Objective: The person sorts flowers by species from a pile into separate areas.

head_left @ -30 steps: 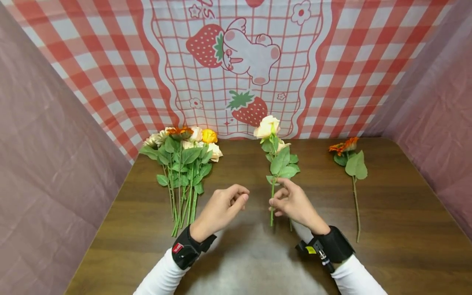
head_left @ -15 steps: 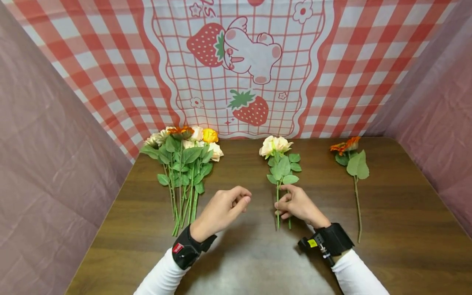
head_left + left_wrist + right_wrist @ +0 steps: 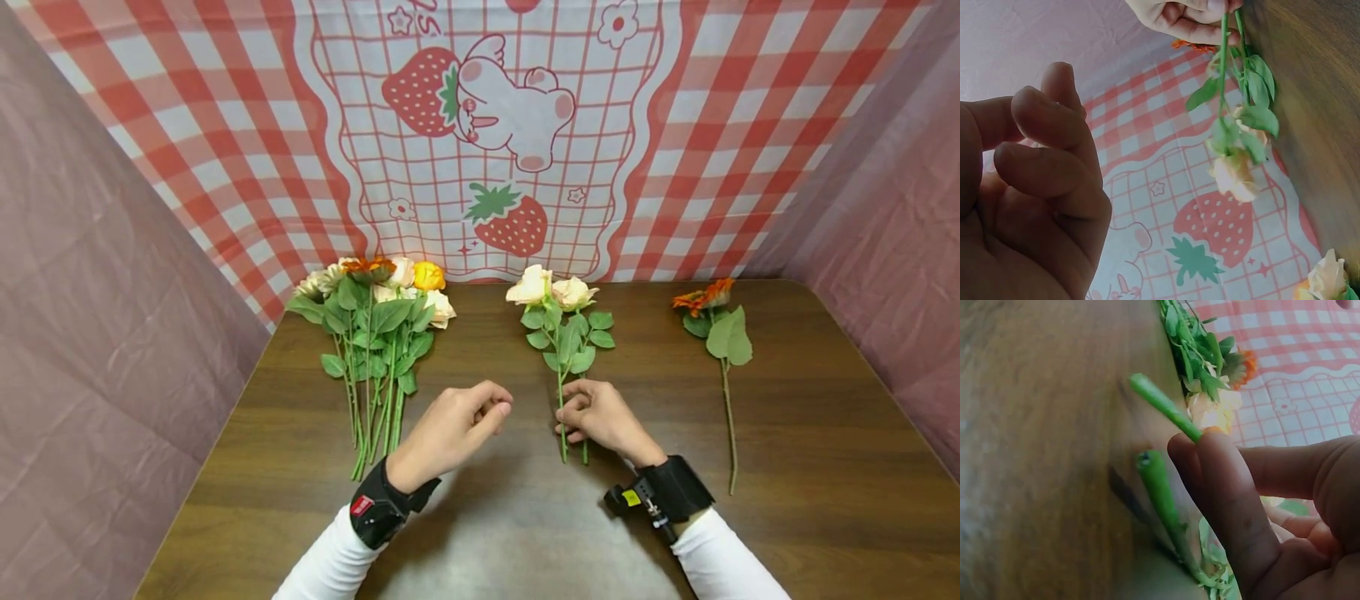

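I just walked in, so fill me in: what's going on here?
A person's right hand pinches one cream rose by its stem, with a second cream rose close beside it. Their left hand hovers over the wooden table, holding nothing. A mixed flower bunch lies to the left, a single orange flower to the right.

I log the held rose (image 3: 531, 287) lower than a second ago — bloom swung left, beside the second rose (image 3: 574, 293).
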Demonstrator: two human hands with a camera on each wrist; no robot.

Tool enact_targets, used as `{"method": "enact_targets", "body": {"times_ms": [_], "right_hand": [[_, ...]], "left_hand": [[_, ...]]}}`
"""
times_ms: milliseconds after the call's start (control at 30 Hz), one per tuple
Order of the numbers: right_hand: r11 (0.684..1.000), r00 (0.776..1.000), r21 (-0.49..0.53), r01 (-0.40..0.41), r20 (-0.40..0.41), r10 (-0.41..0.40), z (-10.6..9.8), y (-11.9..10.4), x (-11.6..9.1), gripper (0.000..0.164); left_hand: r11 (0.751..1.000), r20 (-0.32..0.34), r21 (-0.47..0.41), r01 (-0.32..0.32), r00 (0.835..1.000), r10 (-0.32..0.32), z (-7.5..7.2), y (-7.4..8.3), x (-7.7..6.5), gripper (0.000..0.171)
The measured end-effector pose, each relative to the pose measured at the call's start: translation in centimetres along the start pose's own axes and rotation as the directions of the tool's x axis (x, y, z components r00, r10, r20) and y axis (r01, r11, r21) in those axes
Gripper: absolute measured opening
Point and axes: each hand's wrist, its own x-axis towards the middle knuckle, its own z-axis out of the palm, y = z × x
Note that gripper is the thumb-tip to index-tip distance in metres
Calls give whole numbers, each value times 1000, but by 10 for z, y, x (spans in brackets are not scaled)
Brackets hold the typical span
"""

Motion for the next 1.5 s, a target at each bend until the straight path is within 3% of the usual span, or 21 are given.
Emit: {"method": "enact_targets", "body": {"times_ms": [467,733,933,1233,1367,1500], "right_hand": [[999,995,-18,-47,-93,45,0,-7,-4,39],[990,992,-136,-44,-122,28,-6,-11,-7,43],[966,991,-257,-30,-131,-4,-8,-12,-8,43],[948,990,-318,-32,-142,-14,-8,-14,-9,38],[946,991,-323,-15,-133,-30,-8,-17,-11,33],[950,992,-313,19,-113,-57,-7,-20,-14,30]], "left_hand": [[999,8,43,1,1000,-1,-1,4,-1,11],[998,27,54,13,1000,-14,0,5,-1,12],[998,32,57,15,999,-17,-1,4,-1,12],[996,38,79,29,999,-32,-1,3,-1,12],[991,13,121,65,998,-67,-2,1,-1,13],[965,-44,219,143,990,-137,-8,-8,0,12]]}}
